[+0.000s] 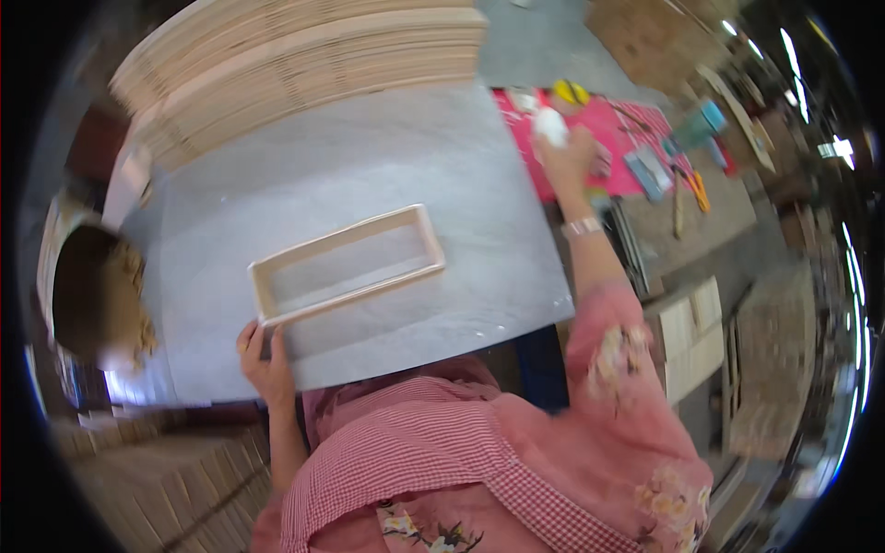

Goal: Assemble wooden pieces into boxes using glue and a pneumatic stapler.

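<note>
A rectangular open frame of pale wood (pixel 346 300) lies on the grey tabletop, and the table surface shows through its middle. At its near left corner is my left hand (pixel 265 361), with the fingers apart and the fingertips at or beside the wood. My right arm stretches out to the far right. There my right hand (pixel 572 158) is closed around a white bottle (pixel 551 127), blurred by motion, over a bright pink sheet (pixel 521 138).
Tall stacks of thin wooden strips (pixel 304 60) stand along the far side. A dark round container (pixel 92 286) is at the left. On the right lie a yellow tape measure (pixel 572 91), a teal bottle (pixel 701 124), and an orange-handled tool (pixel 701 192). Wooden boards (pixel 175 484) are stacked lower left.
</note>
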